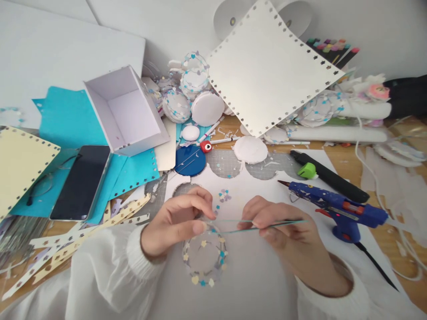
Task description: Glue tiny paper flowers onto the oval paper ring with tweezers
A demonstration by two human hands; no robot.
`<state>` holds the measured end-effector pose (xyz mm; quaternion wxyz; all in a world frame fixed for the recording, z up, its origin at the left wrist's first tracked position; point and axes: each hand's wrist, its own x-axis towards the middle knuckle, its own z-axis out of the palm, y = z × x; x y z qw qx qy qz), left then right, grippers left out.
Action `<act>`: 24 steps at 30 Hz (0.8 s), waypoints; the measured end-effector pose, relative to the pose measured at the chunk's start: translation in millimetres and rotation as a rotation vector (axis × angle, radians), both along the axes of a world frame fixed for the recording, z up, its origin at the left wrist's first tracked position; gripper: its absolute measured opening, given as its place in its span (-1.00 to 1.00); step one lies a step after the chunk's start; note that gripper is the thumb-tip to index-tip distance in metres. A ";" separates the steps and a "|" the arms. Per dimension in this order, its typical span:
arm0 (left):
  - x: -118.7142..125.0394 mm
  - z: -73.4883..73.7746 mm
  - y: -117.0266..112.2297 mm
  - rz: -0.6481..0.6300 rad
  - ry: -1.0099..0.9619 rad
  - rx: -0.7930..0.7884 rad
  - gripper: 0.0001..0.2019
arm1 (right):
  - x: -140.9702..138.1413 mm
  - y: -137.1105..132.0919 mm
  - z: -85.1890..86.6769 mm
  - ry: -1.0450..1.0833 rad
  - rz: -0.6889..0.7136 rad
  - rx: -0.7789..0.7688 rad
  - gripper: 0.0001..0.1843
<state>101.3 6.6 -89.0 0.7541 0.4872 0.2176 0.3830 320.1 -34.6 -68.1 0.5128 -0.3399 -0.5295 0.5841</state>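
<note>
- Left hand (175, 222): grip pinched, thumb and fingertips closed on the upper rim of a clear ring (204, 257) dotted with small yellow, blue and lilac paper flowers; the ring lies just below and right of that grip, on a white sheet (253, 275).
- Right hand (283, 233): grip closed on a thin teal stick (263, 226), which runs level from near the left grip, across the top of the ring, and out past the right fingers.
- Between the two grips, slightly beyond: a small cluster of loose paper flowers (224, 195) on the white sheet.
- Right of the right grip, close by: a blue glue gun (336, 206), nozzle pointing left, its black cord trailing toward the near edge of the surface.
- Beyond the glue gun: a black marker with a green cap piece (325, 175).
- Beyond both grips: a blue disc (190, 161), a white round pad (250, 149), a pile of decorated discs (187, 93), and a large white punched card (270, 66) leaning over them.
- Left of the left grip: strips of punched paper (83, 240), a dark phone (82, 182) on teal paper (66, 120), an open white box (126, 111), and a yellow punched card (20, 164).
- Far right: white rolls (336, 133) and scraps crowding the surface (393, 231).
</note>
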 end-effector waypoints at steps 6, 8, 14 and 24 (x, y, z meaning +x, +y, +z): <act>1.2 0.4 -1.2 0.043 0.014 -0.064 -0.90 | 1.9 1.1 1.3 -0.103 -0.019 0.114 -0.81; 1.8 0.5 -1.9 0.060 0.017 -0.080 -0.89 | 2.1 1.3 2.0 -0.142 -0.011 0.163 -0.79; 3.6 0.0 -1.7 0.109 0.022 -0.113 -0.91 | -1.2 1.3 4.4 -0.239 -0.019 0.325 -0.76; 3.9 -1.2 -1.5 0.171 0.033 -0.149 -0.95 | -1.2 2.8 6.3 -0.323 0.000 0.406 -0.71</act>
